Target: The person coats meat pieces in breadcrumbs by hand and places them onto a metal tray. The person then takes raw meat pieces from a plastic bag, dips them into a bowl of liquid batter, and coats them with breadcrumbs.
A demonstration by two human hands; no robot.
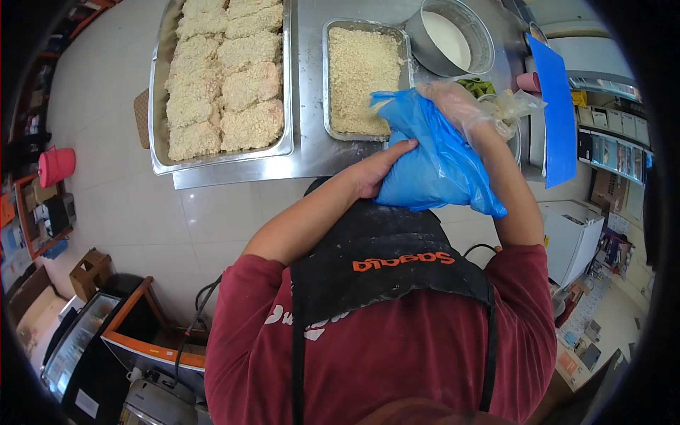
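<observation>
A full blue plastic bag [432, 166] is held between my two hands, its gathered opening tilted over the right side of a metal tray [327, 85] of pale crumbs [361, 74]. My left hand [379, 168] is bare and supports the bag from the left, thumb pressed on its front; the other fingers are hidden behind it. In a clear plastic glove, my right hand [453, 105] grips the bag's upper right part near the opening. What fills the bag cannot be seen through the blue plastic.
A larger metal tray [289, 113] with rows of crumb-coated pieces [227, 85] stands left on the steel table [310, 92]. Behind the crumb tray's right corner is a round metal pot [432, 53] with white contents. A blue board [556, 113] stands at the right.
</observation>
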